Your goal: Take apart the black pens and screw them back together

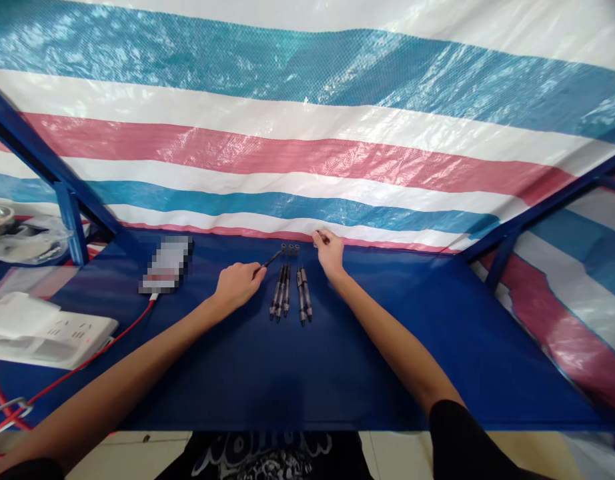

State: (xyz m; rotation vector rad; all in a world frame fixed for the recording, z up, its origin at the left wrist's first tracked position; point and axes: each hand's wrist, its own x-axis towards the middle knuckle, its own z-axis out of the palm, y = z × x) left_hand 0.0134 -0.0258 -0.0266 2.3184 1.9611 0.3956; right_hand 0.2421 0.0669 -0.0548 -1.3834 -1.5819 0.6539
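Observation:
My left hand (239, 285) is closed around a dark pen (271, 259), its bare tip pointing up and to the right. Close to that tip, three short dark pen caps (290, 249) stand in a row on the blue table. To the right of the caps my right hand (330, 253) is pinched on a small dark piece that looks like a pen cap, mostly hidden by the fingers. Below the caps lie three pens (280, 293) with clear barrels, side by side. Two more pens (304, 295) rest just right of them, with dark upper ends.
A phone (166, 265), partly pixelated, lies at left on the blue table (387, 387), with a red cable (130, 331) plugged in. A white power strip (82, 337) sits further left. Striped plastic sheeting (307, 153) hangs behind, between blue frame bars (502, 260).

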